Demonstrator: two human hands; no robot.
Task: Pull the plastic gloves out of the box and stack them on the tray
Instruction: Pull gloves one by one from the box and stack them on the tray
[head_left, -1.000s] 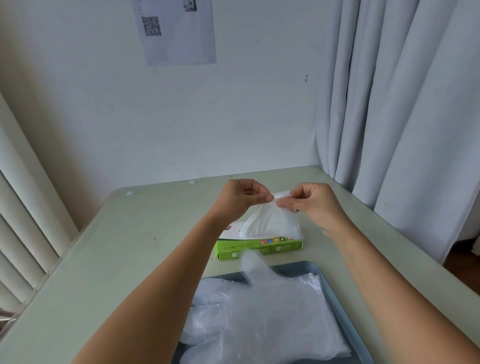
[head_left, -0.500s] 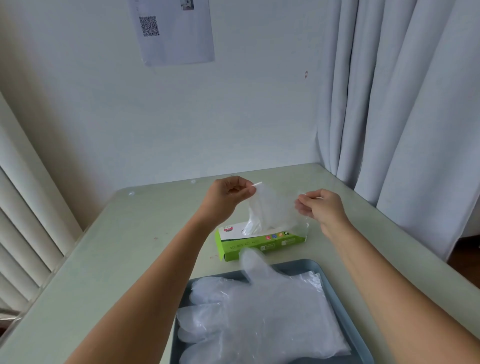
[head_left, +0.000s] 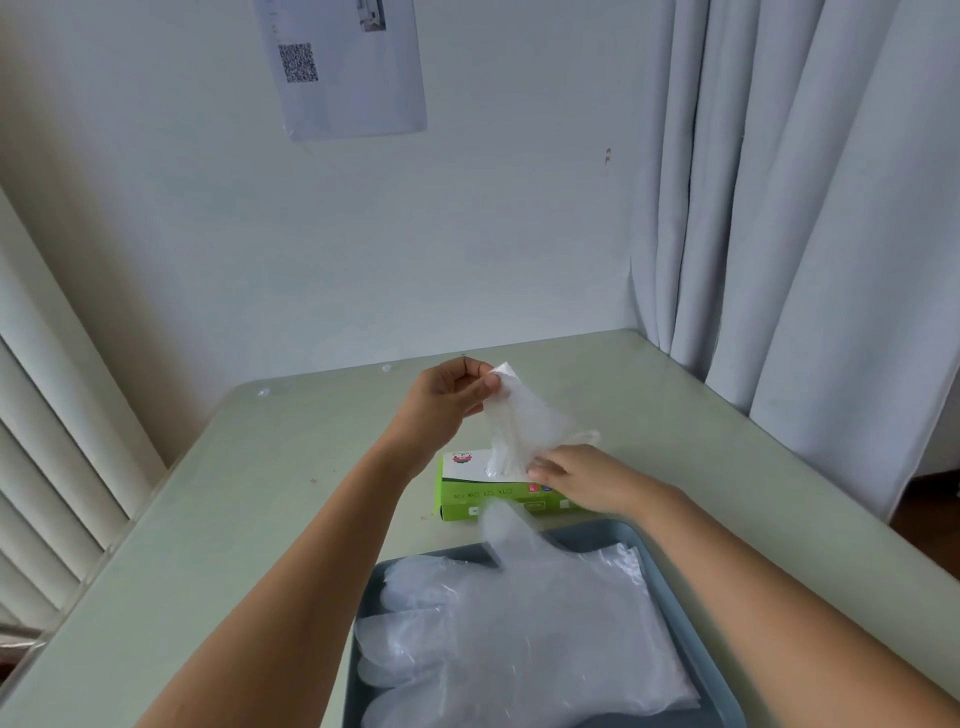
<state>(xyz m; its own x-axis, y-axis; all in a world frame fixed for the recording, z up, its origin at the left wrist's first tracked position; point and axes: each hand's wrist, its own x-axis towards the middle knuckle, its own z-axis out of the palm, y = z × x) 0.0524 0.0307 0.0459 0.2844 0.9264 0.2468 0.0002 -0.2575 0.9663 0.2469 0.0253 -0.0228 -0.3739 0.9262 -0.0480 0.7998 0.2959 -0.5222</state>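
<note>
A green glove box (head_left: 496, 496) lies on the table just beyond a blue-grey tray (head_left: 592, 535). Several clear plastic gloves (head_left: 519, 634) lie stacked flat in the tray, one thumb sticking up over the far rim. Another clear glove (head_left: 524, 426) rises from the box's slot, its lower end still inside. My left hand (head_left: 449, 402) pinches that glove's top corner above the box. My right hand (head_left: 587, 478) rests on the box top with fairly straight fingers, fingertips against the glove near the slot.
The pale green table (head_left: 291, 509) stands in a corner. A white wall with a QR-code sheet (head_left: 348, 67) is behind it. Grey curtains (head_left: 789, 208) hang at the right edge, window blinds (head_left: 47, 467) at the left.
My right hand let go of the glove's right corner and dropped onto the box top. My left hand kept its pinch and the glove now hangs narrower from it.
</note>
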